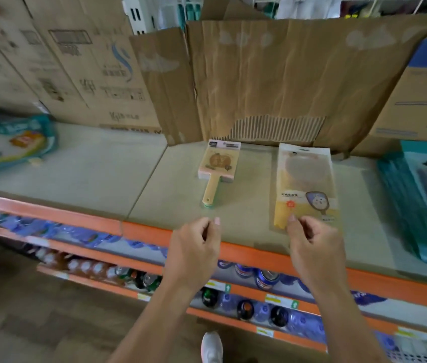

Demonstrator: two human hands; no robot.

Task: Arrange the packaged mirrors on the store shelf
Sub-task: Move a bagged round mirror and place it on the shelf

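**Two packaged mirrors lie flat on the shelf top, both hands at its near edge**

Two mirrors rest on the beige shelf top (102,179), well apart from each other and both pointing lengthwise toward the back; the small mirror (219,167) on the left has a square head in a pink-edged pack and a bare beige handle that points toward the person; the long mirror pack (306,179) on the right is a clear and yellow sleeve with a cartoon mirror printed near its lower end.

The left hand (194,247) hovers over the orange shelf edge (76,218), just short of the small mirror's handle; its fingers are curled in toward the palm with the thumb raised beside them, and it holds nothing. The right hand (314,244) is also curled; its fingertips (291,218) lie at the near end of the long mirror pack, but whether they pinch the pack or only touch it I cannot tell.

Behind the mirrors a creased cardboard sheet (259,79) stands upright; printed cartons (76,61) stand to its left; a plastic bag (10,142) lies at the far left; teal packets (416,205) lie at the right. Lower shelves hold bottles and cans (262,280); a white shoe (211,347) shows on the floor below.
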